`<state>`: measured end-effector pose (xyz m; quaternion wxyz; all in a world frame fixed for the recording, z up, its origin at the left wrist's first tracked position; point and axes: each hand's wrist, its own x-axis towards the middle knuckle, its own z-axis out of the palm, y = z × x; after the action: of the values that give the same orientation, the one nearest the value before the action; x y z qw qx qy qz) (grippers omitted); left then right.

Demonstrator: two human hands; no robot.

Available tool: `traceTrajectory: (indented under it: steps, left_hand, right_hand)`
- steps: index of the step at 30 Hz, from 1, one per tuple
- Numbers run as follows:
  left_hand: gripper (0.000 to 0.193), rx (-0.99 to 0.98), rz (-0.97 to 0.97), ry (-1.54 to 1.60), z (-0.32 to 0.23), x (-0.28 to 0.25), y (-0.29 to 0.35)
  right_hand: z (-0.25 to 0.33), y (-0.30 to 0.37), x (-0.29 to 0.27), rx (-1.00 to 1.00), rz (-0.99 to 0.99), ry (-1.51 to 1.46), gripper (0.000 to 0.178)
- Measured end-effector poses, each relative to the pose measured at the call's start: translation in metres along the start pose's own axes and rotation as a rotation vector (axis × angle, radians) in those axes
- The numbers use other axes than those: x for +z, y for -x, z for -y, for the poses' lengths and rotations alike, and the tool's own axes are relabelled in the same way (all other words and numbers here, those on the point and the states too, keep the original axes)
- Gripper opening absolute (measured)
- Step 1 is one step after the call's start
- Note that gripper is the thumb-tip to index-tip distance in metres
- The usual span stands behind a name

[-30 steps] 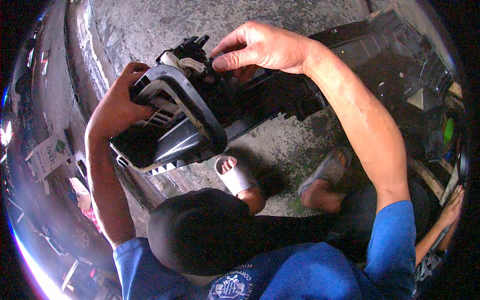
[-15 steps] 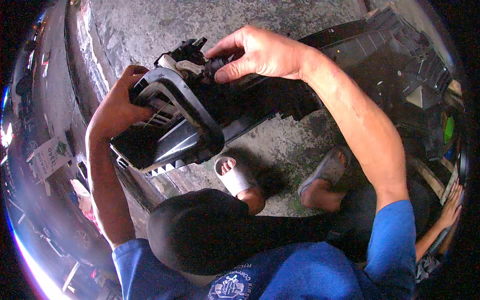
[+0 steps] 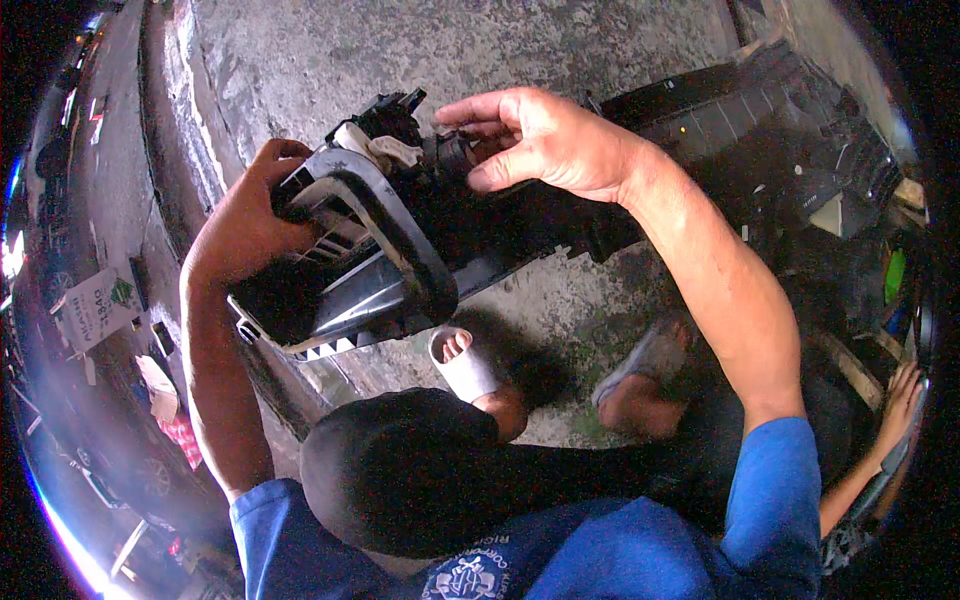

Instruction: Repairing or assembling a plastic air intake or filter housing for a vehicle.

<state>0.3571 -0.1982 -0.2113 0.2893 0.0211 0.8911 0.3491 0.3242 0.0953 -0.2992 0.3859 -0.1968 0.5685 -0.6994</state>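
Note:
My left hand (image 3: 255,215) is closed on the left end of a bulky black plastic housing (image 3: 375,300), which has a rounded loop-shaped rim and a row of pale zigzag teeth along its lower edge. A pale lever-like piece (image 3: 393,150) and a dark bracket (image 3: 390,118) sit at its top. Beside these is a short black round part (image 3: 448,157). My right hand (image 3: 560,150) is at this round part, with thumb and fingers apart. Whether the fingertips touch it is hard to tell.
A long black plastic panel (image 3: 730,120) stretches to the upper right. Wooden strips (image 3: 850,370) and a green item (image 3: 895,275) lie at the right, near another person's hand (image 3: 903,400). A printed white sign (image 3: 98,308) stands at the left. Rough concrete (image 3: 300,60) lies beneath.
My right hand has shifted right and slightly down, its fingers wider around the round part. The housing has moved a little right and down in the picture, my left hand still holding it.

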Motion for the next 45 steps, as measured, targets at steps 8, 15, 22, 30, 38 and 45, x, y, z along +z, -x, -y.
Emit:
traceTrajectory:
  steps: [8,15,22,30,38,45]
  left_hand:
    - [0.057,-0.029,0.024,-0.065,-0.005,-0.001,0.0]
    - [0.055,0.015,-0.017,-0.094,-0.009,0.002,0.002]
    - [0.053,0.006,0.008,-0.031,-0.003,-0.001,0.002]
    - [0.06,-0.057,0.021,-0.007,-0.011,0.001,0.001]
    - [0.061,-0.042,0.051,-0.016,-0.006,-0.002,-0.001]
    - [0.06,-0.101,0.084,-0.02,-0.009,-0.004,-0.004]
  right_hand:
    - [0.008,-0.001,-0.003,-0.014,0.102,0.109,0.067]
    - [-0.003,-0.003,-0.003,-0.013,0.019,0.103,0.067]
    - [0.0,-0.007,-0.005,-0.019,-0.018,0.152,0.053]
    - [0.004,0.0,-0.007,-0.052,-0.007,0.275,0.049]
    - [0.009,0.001,-0.003,0.012,-0.07,0.202,0.05]
    - [0.003,-0.001,-0.007,-0.004,-0.023,0.203,0.046]
